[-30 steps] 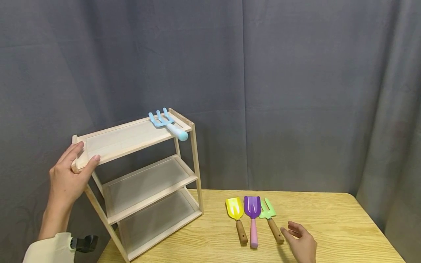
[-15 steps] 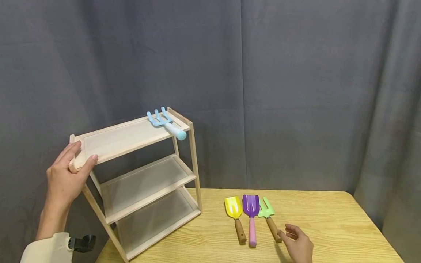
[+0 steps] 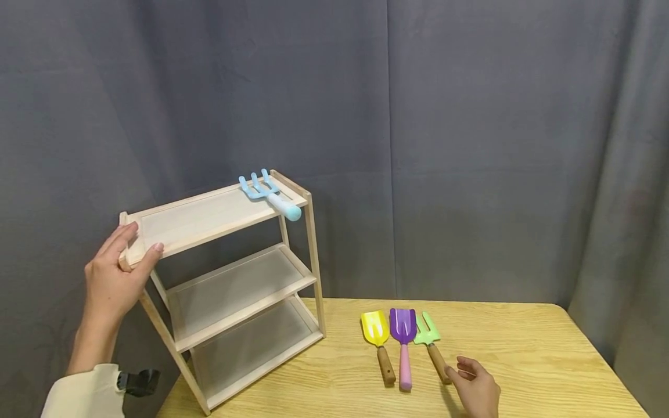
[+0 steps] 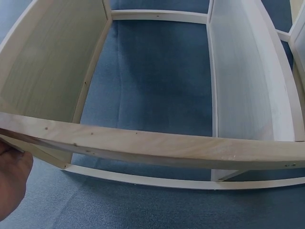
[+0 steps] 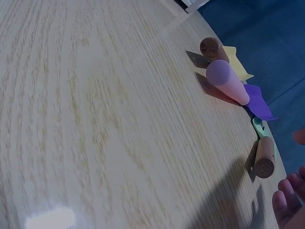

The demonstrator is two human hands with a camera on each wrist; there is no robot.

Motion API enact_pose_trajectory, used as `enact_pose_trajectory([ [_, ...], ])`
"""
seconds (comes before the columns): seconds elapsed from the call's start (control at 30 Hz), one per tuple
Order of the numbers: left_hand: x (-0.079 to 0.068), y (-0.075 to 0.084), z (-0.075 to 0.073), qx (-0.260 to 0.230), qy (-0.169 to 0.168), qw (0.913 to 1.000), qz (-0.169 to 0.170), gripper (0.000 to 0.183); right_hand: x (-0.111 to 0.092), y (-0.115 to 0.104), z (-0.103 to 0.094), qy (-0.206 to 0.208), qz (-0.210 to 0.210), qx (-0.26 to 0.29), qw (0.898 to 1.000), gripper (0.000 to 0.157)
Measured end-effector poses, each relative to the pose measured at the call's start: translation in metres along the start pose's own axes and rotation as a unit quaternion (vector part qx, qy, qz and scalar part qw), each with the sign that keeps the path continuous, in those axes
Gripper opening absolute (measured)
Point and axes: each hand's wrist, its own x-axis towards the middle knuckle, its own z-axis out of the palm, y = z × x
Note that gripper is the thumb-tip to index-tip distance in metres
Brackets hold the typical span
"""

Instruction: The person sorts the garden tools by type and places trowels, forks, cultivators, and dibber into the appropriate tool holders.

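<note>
My left hand (image 3: 111,280) grips the left end of the top tier of a three-tier wooden shelf rack (image 3: 230,320), thumb on the front edge and fingers over the end. A light blue hand rake (image 3: 282,206) lies on that tier's right end, its handle sticking out past the front edge. Beside the handle end of a green garden fork (image 3: 438,363) is my right hand (image 3: 479,390), fingers loosely bent and holding nothing. In the right wrist view, the fingertips (image 5: 286,193) appear just off the fork's wooden handle (image 5: 265,157).
Left of the fork, a purple scoop (image 3: 403,328) with a pink handle and a yellow scoop (image 3: 375,330) with a wooden handle lie side by side on the wooden table (image 3: 533,348). A grey curtain (image 3: 470,145) hangs behind.
The whole head view shifts slightly. My right hand has come a little closer to the fork's handle end; my left hand keeps its hold on the rack.
</note>
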Motion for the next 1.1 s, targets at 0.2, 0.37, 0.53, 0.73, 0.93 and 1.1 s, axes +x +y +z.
enact_pose_trajectory([
  [0.2,0.001,-0.001,0.001,0.000,0.003,1.0000,0.002,0.057,0.002,0.002,0.004,0.001,0.004,0.000,1.000,0.046],
  [0.37,0.002,0.000,0.001,-0.001,0.008,0.9999,0.007,0.056,0.003,0.002,0.006,0.008,-0.001,-0.003,1.000,0.044],
  [0.53,0.001,-0.001,-0.001,0.000,0.015,0.9998,0.011,0.055,0.002,0.004,0.011,0.006,0.003,-0.002,1.000,0.044],
  [0.73,-0.002,-0.003,-0.007,0.004,0.013,0.9999,0.002,0.057,0.001,0.005,0.019,0.009,0.007,-0.001,1.000,0.045],
  [0.93,-0.001,-0.001,-0.005,0.002,0.008,1.0000,0.005,0.056,0.001,0.007,0.018,0.011,0.014,-0.004,1.000,0.045],
  [1.1,-0.001,-0.001,-0.002,-0.003,0.006,0.9999,0.009,0.056,0.001,0.008,0.018,0.011,0.034,-0.014,0.999,0.048],
])
